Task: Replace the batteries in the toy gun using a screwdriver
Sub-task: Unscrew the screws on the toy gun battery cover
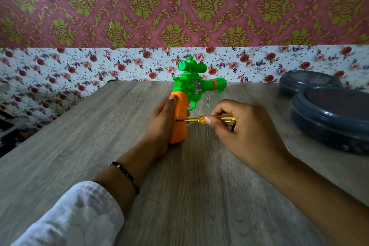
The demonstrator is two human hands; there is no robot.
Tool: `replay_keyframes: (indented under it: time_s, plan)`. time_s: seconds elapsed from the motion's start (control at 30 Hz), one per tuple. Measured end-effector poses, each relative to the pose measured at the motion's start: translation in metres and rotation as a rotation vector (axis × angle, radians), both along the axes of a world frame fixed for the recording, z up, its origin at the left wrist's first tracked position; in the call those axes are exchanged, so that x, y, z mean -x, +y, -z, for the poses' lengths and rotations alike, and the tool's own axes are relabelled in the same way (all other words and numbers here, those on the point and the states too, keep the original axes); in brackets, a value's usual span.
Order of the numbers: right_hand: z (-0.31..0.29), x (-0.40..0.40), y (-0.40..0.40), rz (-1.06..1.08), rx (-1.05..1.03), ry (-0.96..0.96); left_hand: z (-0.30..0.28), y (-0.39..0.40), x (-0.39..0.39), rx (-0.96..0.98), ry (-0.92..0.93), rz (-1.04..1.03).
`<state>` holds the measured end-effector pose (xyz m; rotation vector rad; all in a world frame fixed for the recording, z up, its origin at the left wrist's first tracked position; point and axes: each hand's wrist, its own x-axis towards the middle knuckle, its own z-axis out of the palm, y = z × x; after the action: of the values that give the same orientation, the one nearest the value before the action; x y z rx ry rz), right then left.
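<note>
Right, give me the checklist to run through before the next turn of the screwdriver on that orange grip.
1. Left hand grips the toy gun by its orange grip: ok.
2. Right hand holds the screwdriver by its yellow handle: ok.
3. Tip meets the side of the grip: ok.
4. Tip seated in the screw head: cannot tell, too small.
5. Gun's butt resting on the table: cannot tell, the hand hides it.
6. Grey lidded containers stand clear of the right hand: ok.
</note>
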<state>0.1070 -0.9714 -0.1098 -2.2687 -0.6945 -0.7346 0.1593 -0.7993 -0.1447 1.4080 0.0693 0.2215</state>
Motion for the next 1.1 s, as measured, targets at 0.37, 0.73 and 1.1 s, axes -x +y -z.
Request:
replay_keyframes:
  time_s: [0.37,0.73,1.1]
  plan:
    - [0.001,0.0002,-0.0015,0.101,-0.016,0.092,-0.0004,0.0002,-0.0007,0.047,0.021,0.003]
    - [0.001,-0.0052,-0.0008,-0.09,-0.213,0.092,0.0015,0.0009,-0.0026,0.038,0.011,-0.003]
    - [-0.0016,-0.0029,-0.0043,0.124,0.025,0.084,0.0017,0.0012,-0.0013,0.024,0.003,0.017]
